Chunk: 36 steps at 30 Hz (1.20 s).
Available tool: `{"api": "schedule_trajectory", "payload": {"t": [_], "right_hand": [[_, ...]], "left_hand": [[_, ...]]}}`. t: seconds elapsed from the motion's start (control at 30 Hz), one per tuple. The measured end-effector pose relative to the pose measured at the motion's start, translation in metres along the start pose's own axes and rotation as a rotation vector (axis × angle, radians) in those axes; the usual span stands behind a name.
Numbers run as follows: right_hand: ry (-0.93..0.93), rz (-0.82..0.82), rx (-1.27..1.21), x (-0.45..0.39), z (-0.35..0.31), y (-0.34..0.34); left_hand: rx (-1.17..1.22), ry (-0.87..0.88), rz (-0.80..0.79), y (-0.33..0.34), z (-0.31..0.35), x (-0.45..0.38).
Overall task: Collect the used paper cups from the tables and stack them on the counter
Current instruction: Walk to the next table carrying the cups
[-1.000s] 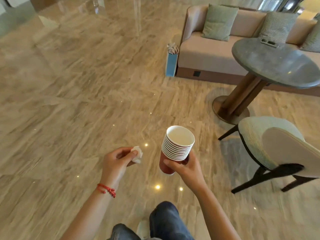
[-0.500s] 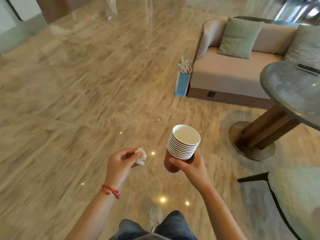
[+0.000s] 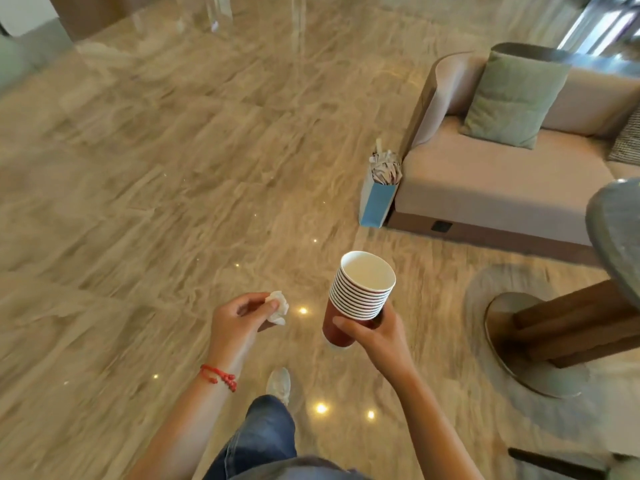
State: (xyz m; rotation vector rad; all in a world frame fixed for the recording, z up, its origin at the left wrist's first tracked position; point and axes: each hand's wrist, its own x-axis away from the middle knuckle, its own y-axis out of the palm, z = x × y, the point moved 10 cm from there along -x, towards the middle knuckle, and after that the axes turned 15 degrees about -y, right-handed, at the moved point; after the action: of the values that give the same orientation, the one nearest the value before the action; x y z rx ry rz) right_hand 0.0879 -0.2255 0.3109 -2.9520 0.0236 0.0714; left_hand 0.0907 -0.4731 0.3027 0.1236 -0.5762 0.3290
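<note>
Your right hand (image 3: 375, 336) grips the nested stack of red paper cups with white rims (image 3: 358, 299) upright above the glossy beige marble floor (image 3: 156, 202), while your left hand (image 3: 239, 318) pinches a crumpled white tissue (image 3: 278, 306), beside the round grey pedestal table (image 3: 616, 244).

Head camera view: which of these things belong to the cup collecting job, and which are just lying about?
Part of the job:
- cup stack, held in the right hand

Just lying about:
- crumpled tissue, pinched in the left hand
- blue bag beside the sofa
- green cushion
- round table
</note>
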Motion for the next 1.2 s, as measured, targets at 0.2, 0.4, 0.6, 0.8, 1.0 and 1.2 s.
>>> {"api": "schedule_trajectory", "payload": {"t": [0.2,0.4,0.6,0.8,1.0,1.2], "right_hand": [[-0.012,0.004,-0.018,-0.149,-0.021,0.026],[0.029,0.051,-0.038,-0.266,-0.007,0.019],[0.033,0.075,-0.059,-0.416,0.024,-0.001],[-0.003,0.047,-0.067,-0.577,0.018,-0.025],[-0.021,0.041,-0.049,-0.712,0.018,-0.036],[0.017,0.079,-0.039,-0.849,0.046,-0.04]], "left_hand": [[-0.018,0.008,-0.024,0.031,0.102,-0.123],[-0.029,-0.051,-0.057,0.087,0.157,-0.23],[-0.075,-0.035,-0.074,0.165,0.218,-0.346],[-0.077,-0.009,-0.108,0.255,0.305,-0.441],[-0.064,-0.008,-0.106,0.307,0.372,-0.539],[-0.07,-0.013,-0.106,0.36,0.438,-0.667]]}}
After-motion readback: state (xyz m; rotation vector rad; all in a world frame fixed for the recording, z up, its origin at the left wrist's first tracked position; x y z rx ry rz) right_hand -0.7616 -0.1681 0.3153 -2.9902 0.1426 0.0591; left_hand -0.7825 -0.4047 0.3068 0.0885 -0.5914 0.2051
